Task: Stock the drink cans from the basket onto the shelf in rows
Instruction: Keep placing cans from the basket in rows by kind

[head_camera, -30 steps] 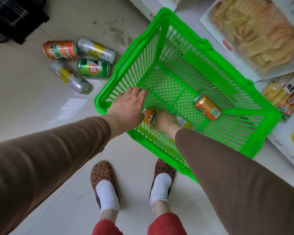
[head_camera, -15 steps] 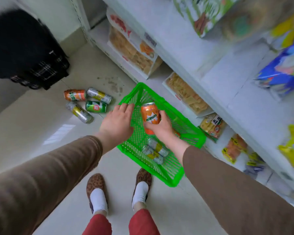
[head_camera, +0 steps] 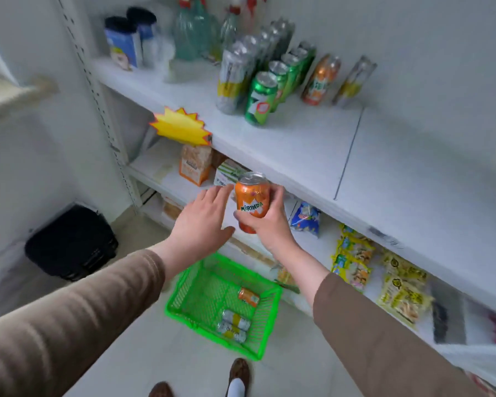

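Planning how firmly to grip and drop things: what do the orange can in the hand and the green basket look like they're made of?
Orange can, held by the right hand: likely thin metal, shown by its silvery pull-tab top; glossy printed wall. Green basket: probably moulded plastic, given the uniform bright colour and open lattice walls; slightly glossy.

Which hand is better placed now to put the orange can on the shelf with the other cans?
The right hand. It already grips the orange can upright, below the shelf. The left hand is open beside the can and holds nothing.
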